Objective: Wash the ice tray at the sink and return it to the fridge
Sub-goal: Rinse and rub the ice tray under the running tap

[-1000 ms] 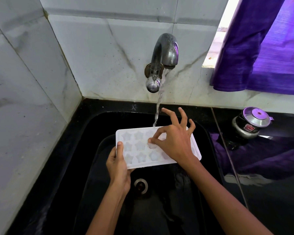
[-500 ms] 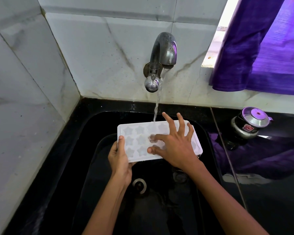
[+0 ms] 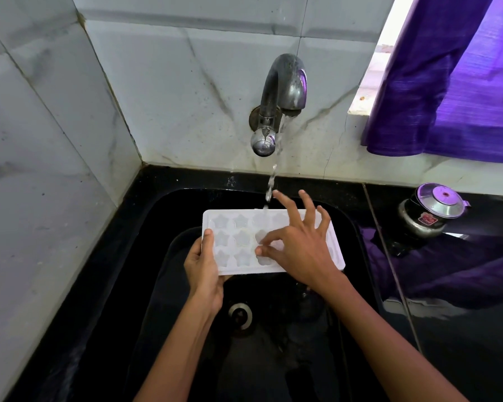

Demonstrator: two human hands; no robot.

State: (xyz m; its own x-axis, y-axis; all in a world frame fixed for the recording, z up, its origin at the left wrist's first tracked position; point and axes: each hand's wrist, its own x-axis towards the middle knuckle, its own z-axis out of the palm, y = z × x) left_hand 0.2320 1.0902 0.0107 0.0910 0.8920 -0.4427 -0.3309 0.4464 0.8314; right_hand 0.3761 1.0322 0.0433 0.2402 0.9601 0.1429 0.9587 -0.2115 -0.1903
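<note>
A white ice tray (image 3: 238, 242) with star-shaped cups is held level over the black sink (image 3: 169, 227), under a thin stream from the steel tap (image 3: 282, 100). My left hand (image 3: 205, 271) grips the tray's left end, thumb on top and fingers underneath. My right hand (image 3: 299, 245) lies over the tray's middle and right part. Its thumb and forefinger tips touch cups in the middle, and the other fingers are spread and raised. The water lands at the tray's far edge near my right fingertips.
The drain (image 3: 240, 314) lies below the tray. A small steel-lidded pot (image 3: 430, 210) stands on the black counter at the right. A purple curtain (image 3: 453, 82) hangs at the upper right. Marble-tiled walls close in the left and back.
My right hand has kept rubbing across the tray's cups, its thumb and forefinger shifting between cups. The tray has stayed under the running water in my left hand's grip.
</note>
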